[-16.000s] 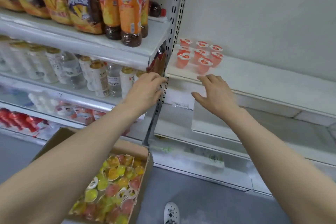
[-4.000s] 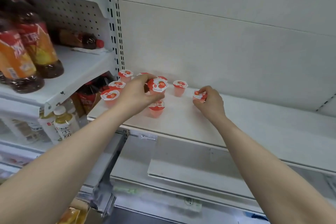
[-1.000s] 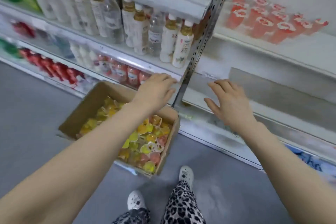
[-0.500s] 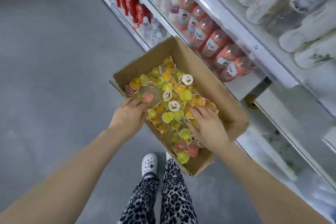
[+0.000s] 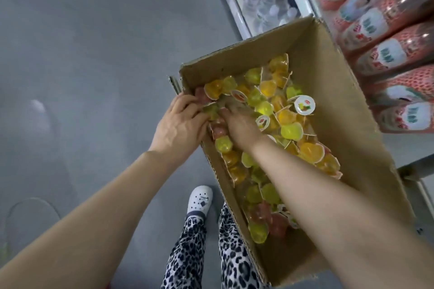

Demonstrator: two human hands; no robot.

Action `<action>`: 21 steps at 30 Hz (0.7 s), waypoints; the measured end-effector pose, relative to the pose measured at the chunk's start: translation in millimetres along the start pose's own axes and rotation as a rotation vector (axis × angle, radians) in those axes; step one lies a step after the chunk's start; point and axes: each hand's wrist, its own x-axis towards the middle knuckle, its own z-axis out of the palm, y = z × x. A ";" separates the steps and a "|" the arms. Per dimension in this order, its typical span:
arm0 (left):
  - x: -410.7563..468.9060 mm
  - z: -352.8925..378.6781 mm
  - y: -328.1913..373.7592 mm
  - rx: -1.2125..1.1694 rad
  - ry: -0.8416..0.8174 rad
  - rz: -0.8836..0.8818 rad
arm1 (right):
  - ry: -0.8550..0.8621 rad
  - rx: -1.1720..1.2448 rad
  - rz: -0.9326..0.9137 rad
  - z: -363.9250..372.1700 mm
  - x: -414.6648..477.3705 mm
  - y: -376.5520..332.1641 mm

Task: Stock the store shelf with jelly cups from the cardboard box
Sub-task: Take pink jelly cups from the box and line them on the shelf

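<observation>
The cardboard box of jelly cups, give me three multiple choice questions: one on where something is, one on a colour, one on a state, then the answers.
1. Where do both hands meet?
A. At the box's far left corner
B. On the store shelf
C. Over the white shoe

2. Which colours are most of the jelly cups?
A. Blue and purple
B. Yellow, green and orange, with a few pink
C. All white

3. What state is the box in?
A. Taped shut
B. Open but holding nothing
C. Open, cups lying jumbled

Answers:
1 A: the left hand and right hand dig in together at that corner of the cardboard box.
2 B: the jelly cups are mostly those colours.
3 C: the top is open and the cups point every way, one lid facing up.
</observation>
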 end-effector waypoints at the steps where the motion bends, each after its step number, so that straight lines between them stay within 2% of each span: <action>1: -0.6 1.6 -0.8 0.010 0.003 0.002 | -0.015 -0.008 -0.015 4.7 8.1 2.6; 5: 0.5 2.5 -2.4 0.066 -0.017 0.011 | -0.021 0.025 -0.001 -10.7 8.3 14.7; 8: 12.1 -7.7 6.6 0.152 -0.057 -0.010 | 0.055 0.072 0.072 -37.7 -21.4 29.6; 9: 20.0 -13.1 13.4 0.177 -0.130 -0.023 | 0.099 0.104 0.082 -46.3 -36.1 34.2; 12: 48.7 -14.3 37.3 0.219 -0.505 -0.100 | 0.203 0.157 0.078 -62.7 -79.3 44.6; 15: 73.8 7.7 55.6 0.283 -0.795 -0.209 | 0.160 0.126 0.181 -64.3 -108.6 52.4; 18: 80.9 39.3 61.6 0.404 -0.961 -0.183 | 0.083 0.044 0.226 -46.8 -120.8 63.9; 21: 78.4 67.8 57.0 0.409 -0.998 -0.206 | 0.066 0.088 0.245 -27.3 -122.1 74.9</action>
